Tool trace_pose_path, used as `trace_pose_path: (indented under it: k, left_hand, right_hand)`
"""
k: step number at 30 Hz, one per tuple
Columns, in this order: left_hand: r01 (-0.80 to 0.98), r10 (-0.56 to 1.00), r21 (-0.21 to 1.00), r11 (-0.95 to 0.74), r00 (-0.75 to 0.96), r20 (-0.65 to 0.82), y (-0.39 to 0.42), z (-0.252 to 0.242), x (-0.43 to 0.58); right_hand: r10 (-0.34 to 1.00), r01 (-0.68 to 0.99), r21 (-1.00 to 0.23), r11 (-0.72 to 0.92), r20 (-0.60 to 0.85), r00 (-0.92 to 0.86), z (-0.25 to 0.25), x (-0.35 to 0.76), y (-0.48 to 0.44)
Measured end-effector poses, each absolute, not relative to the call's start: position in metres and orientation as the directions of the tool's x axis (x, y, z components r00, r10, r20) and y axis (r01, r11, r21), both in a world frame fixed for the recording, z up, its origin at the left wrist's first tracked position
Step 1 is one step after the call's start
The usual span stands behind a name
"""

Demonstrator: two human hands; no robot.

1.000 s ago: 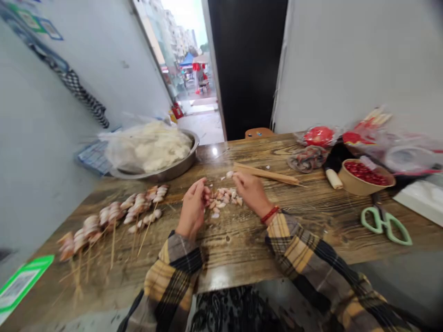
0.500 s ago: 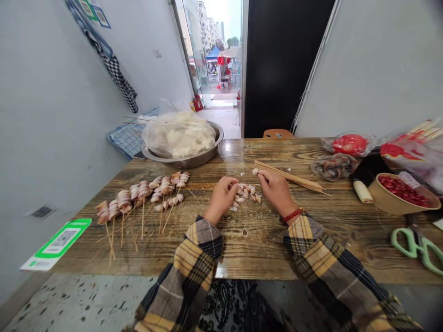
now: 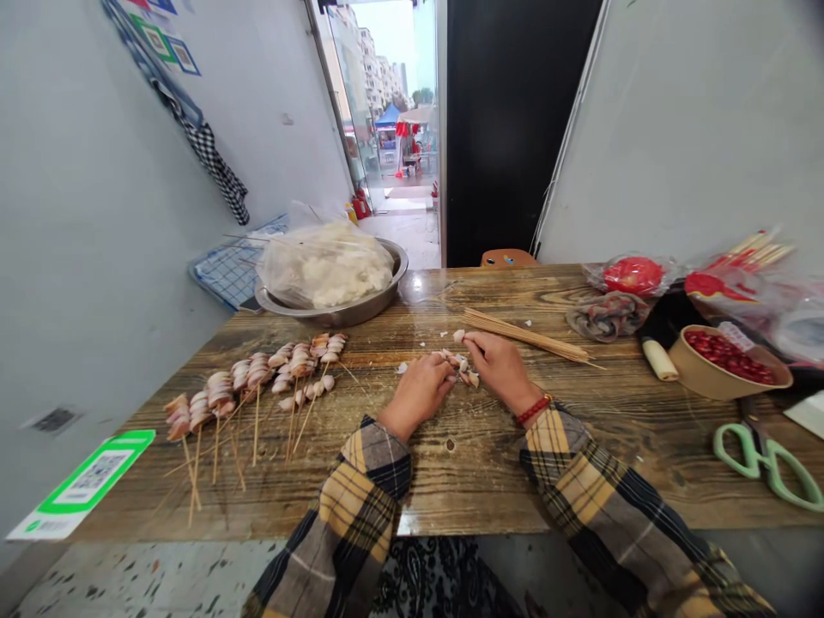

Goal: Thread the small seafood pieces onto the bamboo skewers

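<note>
At the fingertips of my right hand [image 3: 500, 365], which is closed in a pinch, sits a pale garlic clove [image 3: 459, 336]. Whether a skewer runs through it I cannot tell. My left hand [image 3: 421, 390] reaches over the small pile of garlic cloves [image 3: 468, 371], its fingers curled down and together. Anything between those fingers is hidden. To the left, skewered garlic cloves [image 3: 259, 369] lie in a row, their stick ends pointing towards me. Beyond my right hand rests a bundle of bare bamboo skewers [image 3: 524, 333].
A steel basin [image 3: 348, 316] with a bag of pale food [image 3: 331, 266] stands at the back left. On the right are a tub of red berries [image 3: 727, 369], green-handled scissors [image 3: 760, 459], a crumpled cloth [image 3: 607, 316] and plastic-wrapped goods [image 3: 634, 275].
My left hand has moved onto the clove pile, covering part of it. A pale piece now shows left of it. The right hand still pinches its clove. The whole view has shifted slightly.
</note>
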State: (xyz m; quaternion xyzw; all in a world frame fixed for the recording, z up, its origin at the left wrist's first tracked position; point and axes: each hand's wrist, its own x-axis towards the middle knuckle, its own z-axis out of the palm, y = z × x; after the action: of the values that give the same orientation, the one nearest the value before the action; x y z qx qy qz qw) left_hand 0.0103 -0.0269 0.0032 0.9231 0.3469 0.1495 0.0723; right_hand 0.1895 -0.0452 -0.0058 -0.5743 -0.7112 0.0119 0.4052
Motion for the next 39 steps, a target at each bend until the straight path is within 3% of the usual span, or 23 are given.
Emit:
trace_pose_path:
  k: [4, 7, 12, 15, 17, 22, 39]
  left_hand:
    - [0.627, 0.658, 0.201, -0.753, 0.710, 0.252, -0.030, -0.001, 0.012]
    - [0.617, 0.674, 0.271, -0.739, 0.681, 0.286, -0.029, -0.006, 0.013]
    - [0.467, 0.817, 0.689, -0.554, 0.462, 0.344, -0.021, -0.007, 0.015]
    - [0.197, 0.909, 0.927, -0.318, 0.341, 0.239, -0.018, 0.001, 0.012]
    - [-0.025, 0.937, 0.988, -0.155, 0.314, 0.156, -0.018, 0.008, 0.009]
    - [-0.353, 0.960, 0.935, 0.030, 0.272, 0.072, -0.019, 0.017, 0.006]
    - [-0.584, 0.965, 0.772, 0.251, 0.211, -0.155, -0.008, 0.014, -0.002]
  right_hand:
    - [0.832, 0.801, -0.482, 0.355, 0.554, -0.035, -0.006, 0.186, -0.045]
    - [0.838, 0.798, -0.490, 0.350, 0.544, -0.033, -0.007, 0.184, -0.045]
    - [0.825, 0.785, -0.502, 0.363, 0.564, -0.022, -0.006, 0.185, -0.046]
    - [0.817, 0.780, -0.505, 0.370, 0.576, -0.015, -0.005, 0.185, -0.046]
    - [0.814, 0.782, -0.501, 0.372, 0.580, -0.016, -0.004, 0.184, -0.047]
    - [0.801, 0.766, -0.491, 0.415, 0.597, -0.050, -0.002, 0.178, -0.052]
    - [0.844, 0.779, -0.454, 0.433, 0.508, -0.173, 0.005, 0.164, -0.064]
